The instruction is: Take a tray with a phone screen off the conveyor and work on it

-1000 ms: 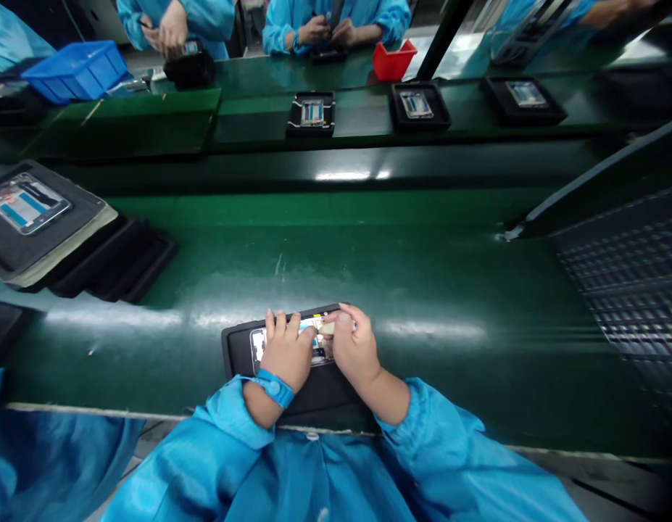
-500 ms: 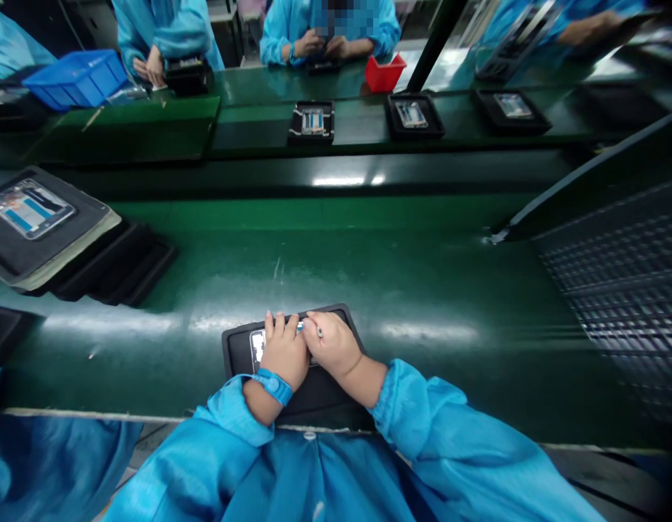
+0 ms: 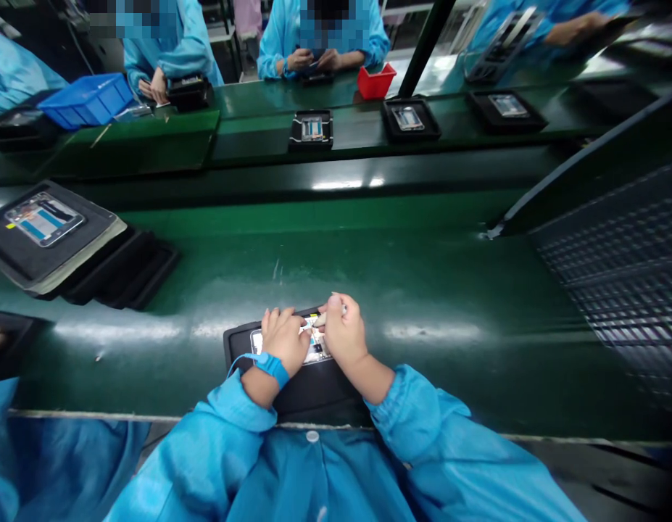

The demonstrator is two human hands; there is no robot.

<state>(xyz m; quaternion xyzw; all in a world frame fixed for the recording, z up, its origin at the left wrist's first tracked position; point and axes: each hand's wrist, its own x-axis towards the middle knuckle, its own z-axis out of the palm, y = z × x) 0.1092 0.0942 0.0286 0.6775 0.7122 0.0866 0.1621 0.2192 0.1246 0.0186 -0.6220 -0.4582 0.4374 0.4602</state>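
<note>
Pinching a pale tool in my right hand, I rest my unclenched left hand on the device (probably light, fragile, best held by its edges) in the black tray.

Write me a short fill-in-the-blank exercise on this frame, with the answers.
The blue wristband is on the person's own ____ wrist. The hand holding the pale tool is the person's ____ one. The stack of dark trays stands to the person's ____. Across the bench, the smaller bin is coloured ____.
Answers: left; right; left; red.
</note>
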